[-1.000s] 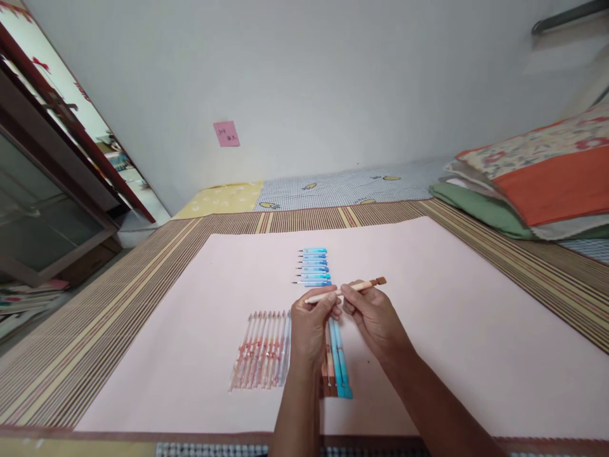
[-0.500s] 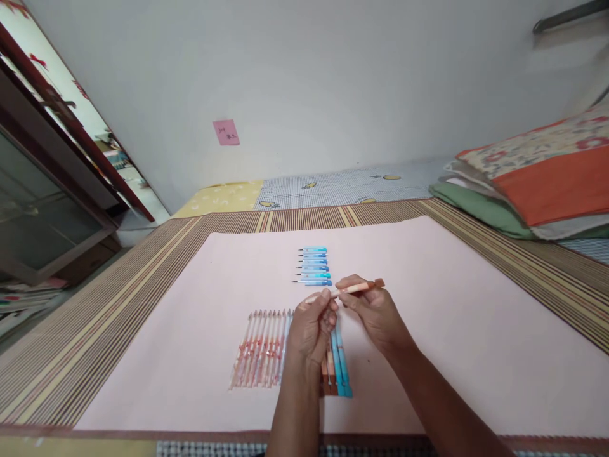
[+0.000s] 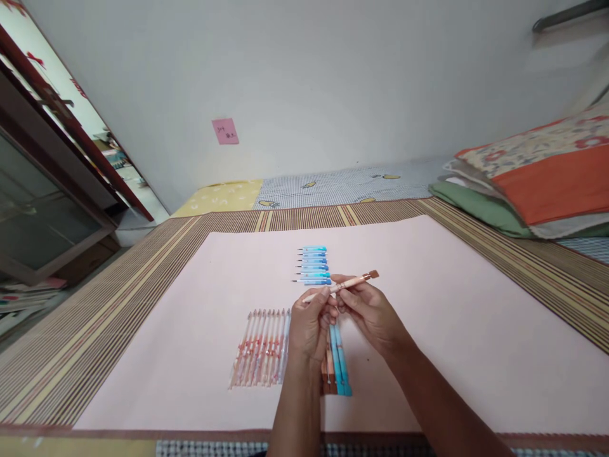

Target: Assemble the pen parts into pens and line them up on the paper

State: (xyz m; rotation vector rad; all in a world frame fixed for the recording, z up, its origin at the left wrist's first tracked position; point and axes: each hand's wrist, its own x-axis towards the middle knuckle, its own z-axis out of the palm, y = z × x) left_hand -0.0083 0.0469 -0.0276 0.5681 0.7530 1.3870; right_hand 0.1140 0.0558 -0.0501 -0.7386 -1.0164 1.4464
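A cream pen with a brown end (image 3: pixel 354 282) is held level above the pink sheet (image 3: pixel 166 304). My left hand (image 3: pixel 311 320) pinches its pale end on the left. Nearer the brown end, the fingers of my right hand (image 3: pixel 368 311) close round the barrel. Just beyond the hands lies a short column of blue pens (image 3: pixel 313 266), their dark tips pointing left. To the left of my left wrist is a row of clear pens with red patterns (image 3: pixel 259 349). Blue and brown pens (image 3: pixel 340 362) show between my forearms, partly hidden by the left one.
The sheet lies on a striped mat (image 3: pixel 143 273). Folded bedding and an orange pillow (image 3: pixel 566 184) are piled at the right. Behind stands a white wall with a pink note (image 3: pixel 225 131). A glass-fronted cabinet (image 3: pixel 42 203) is at the left.
The right hand has shifted slightly left along the pen, so more of the brown end shows. My left hand has barely moved and keeps its pinch.
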